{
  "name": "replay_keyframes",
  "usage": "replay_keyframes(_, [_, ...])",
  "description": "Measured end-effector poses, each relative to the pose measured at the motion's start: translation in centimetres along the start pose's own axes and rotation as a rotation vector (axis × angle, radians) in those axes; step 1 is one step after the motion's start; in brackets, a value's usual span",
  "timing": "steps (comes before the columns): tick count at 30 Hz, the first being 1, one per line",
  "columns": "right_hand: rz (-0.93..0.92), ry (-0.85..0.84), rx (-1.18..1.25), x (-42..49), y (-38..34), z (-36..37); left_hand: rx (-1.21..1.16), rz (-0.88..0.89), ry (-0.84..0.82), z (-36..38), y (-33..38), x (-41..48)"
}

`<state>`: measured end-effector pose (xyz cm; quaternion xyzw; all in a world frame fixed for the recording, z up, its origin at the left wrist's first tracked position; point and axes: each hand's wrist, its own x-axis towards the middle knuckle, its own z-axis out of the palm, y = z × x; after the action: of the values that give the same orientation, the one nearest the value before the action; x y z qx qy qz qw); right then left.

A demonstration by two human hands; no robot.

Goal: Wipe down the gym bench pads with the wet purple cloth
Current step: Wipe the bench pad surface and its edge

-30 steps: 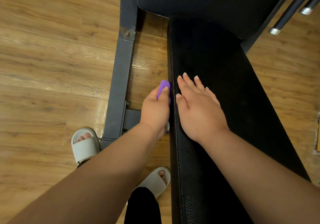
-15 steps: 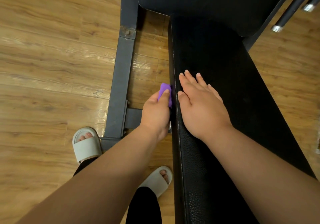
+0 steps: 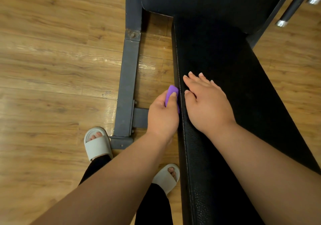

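Fingers [image 3: 160, 98] of left hand [image 3: 162, 117] hold purple cloth [image 3: 172, 91] against bench pad [image 3: 217, 64] side.

The floor [image 3: 52, 68] is that glossy wood-look plank stuff, filling the left side and showing again at the right edge. A dark grey metal frame bar [image 3: 128, 78] runs from top centre down to mid-frame. It has a scuffed, rusty-looking bolted joint [image 3: 132, 33] partway along and a short cross piece [image 3: 140, 117] off its lower right. Two pale grey slides [image 3: 97, 144] sit bottom centre, toes showing, with black trouser legs [image 3: 152, 205] below them. In the upper right corner there are black rods [image 3: 293, 5] with chrome tips.
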<state>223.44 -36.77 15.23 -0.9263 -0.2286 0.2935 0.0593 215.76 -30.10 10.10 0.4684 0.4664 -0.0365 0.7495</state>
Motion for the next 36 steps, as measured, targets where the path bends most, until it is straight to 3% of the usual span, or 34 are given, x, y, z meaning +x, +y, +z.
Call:
replay_keyframes(5, [-0.016,-0.087,-0.002,-1.0,0.3,-0.6,0.055,-0.032,0.016,0.8,1.9,0.7])
replay_keyframes(11, [-0.053,-0.218,-0.012,-3.1,0.8,-1.1,0.160,0.071,-0.007,-0.4,0.9,-3.4])
replay_keyframes(24, [-0.025,-0.122,-0.056,-4.6,-0.1,-0.2,0.211,0.099,-0.024,-0.6,0.5,-4.4])
replay_keyframes(30, [-0.026,-0.117,-0.044,-4.7,-0.2,-0.4,0.118,-0.005,0.039,0.7,1.9,-1.3])
replay_keyframes(36, [-0.026,-0.128,-0.033,-4.5,-0.1,-0.4,0.107,0.051,0.012,-0.5,0.2,-5.7])
